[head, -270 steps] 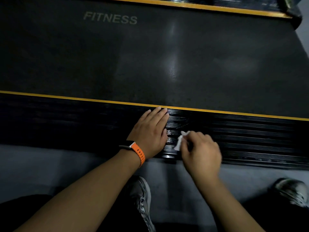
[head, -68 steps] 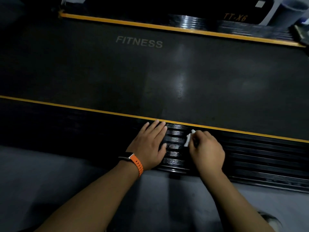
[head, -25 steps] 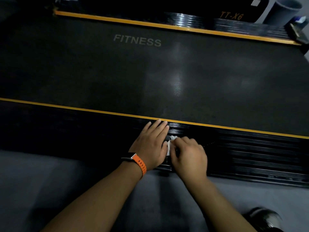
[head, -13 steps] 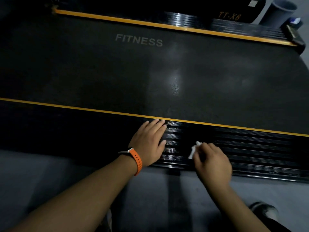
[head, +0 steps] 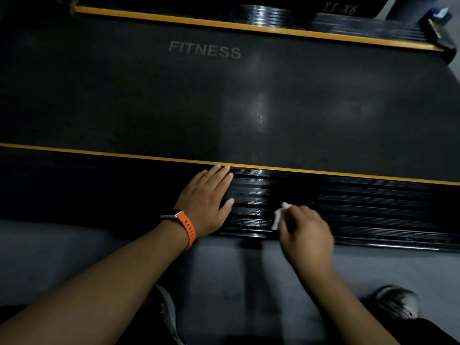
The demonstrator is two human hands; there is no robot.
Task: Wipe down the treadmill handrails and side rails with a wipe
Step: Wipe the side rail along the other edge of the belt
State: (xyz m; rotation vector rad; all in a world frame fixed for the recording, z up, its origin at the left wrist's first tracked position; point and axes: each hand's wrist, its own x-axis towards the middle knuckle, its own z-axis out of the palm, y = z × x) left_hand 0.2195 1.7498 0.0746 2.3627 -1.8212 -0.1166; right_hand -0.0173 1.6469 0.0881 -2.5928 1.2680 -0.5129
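Right hand (head: 306, 230), pinching wipe (head: 278, 216), now works side rail (head: 373, 207) ribs further from flat, braced left hand (head: 206, 197); scrubbing continues.

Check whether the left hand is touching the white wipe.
Apart. The head view shows a strip of glossy ribbed side rail between the wipe, pinched by the right hand, and the thumb of the left hand.

Small white wipe (head: 278, 217) crumpled on near ribbed black side rail (head: 373, 210), w/ wet sheen.
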